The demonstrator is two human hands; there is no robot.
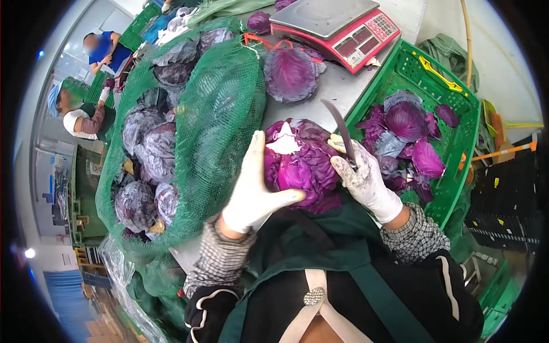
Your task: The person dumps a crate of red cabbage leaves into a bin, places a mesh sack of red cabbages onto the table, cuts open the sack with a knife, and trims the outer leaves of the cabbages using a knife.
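A red cabbage (pixel 306 168) with a white cut stem end facing up sits in front of my apron. My left hand (pixel 255 188), in a white glove, grips its left side, thumb across the near face and fingers along the far side. In my right hand (pixel 366 178), whose glove is stained dark, is a knife (pixel 342 130) with its curved blade pointing up and away. Those right fingertips are close against the cabbage's right side; the knife's handle is mostly hidden by them. A loose purple outer leaf (pixel 290 74) lies just beyond the cabbage.
Left of me, a green mesh sack (pixel 220 120) holds several red cabbages (pixel 157 151). A green crate (pixel 457 137) with trimmed leaves (pixel 406 123) stands at right. On the metal table (pixel 331 86) is a red scale (pixel 349 37). Two people (pixel 80 117) are at far left.
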